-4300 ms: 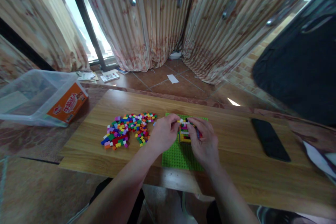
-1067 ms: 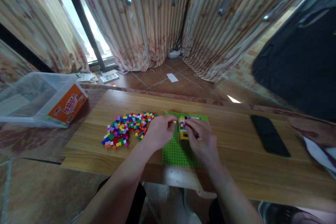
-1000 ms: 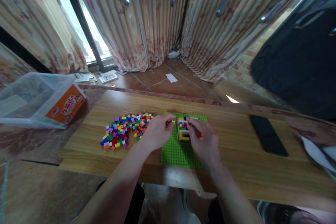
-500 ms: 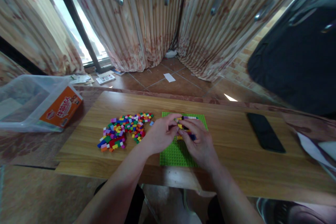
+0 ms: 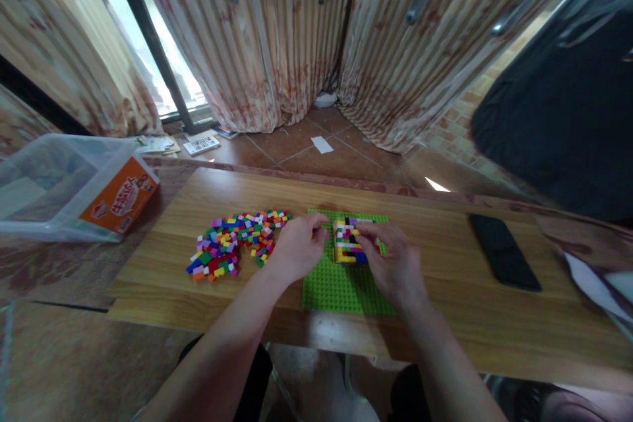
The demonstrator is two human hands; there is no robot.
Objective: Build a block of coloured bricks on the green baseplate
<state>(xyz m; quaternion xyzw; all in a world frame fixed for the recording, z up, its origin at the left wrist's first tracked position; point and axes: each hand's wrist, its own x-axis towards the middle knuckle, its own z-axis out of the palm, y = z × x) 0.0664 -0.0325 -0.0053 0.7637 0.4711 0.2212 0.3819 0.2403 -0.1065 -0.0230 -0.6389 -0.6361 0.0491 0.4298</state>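
A block of small coloured toy bricks [image 5: 345,252] stands on a green studded baseplate [image 5: 336,293], with yellow, white, black, pink and blue rows showing. My right hand [image 5: 395,264] reaches over its right side, covering part of it. Thumb and index finger there pinch a small yellow brick [image 5: 356,232] just above the top. Left of the block, my left hand [image 5: 301,244] hovers over the plate's edge, apart from the block. Its fingers are curled, and whatever they may hold is hidden.
Loose coloured bricks [image 5: 217,247] lie in a pile on the wooden table [image 5: 173,297], left of the baseplate. A black phone [image 5: 502,250] lies to the right. Beyond the table's left end stands a clear plastic bin [image 5: 64,198]. Striped curtains [image 5: 291,46] hang behind.
Earlier my left fingertips held a yellow brick; half a second ago both hands met over the block. They have parted, and a yellow brick now shows in my right fingertips.
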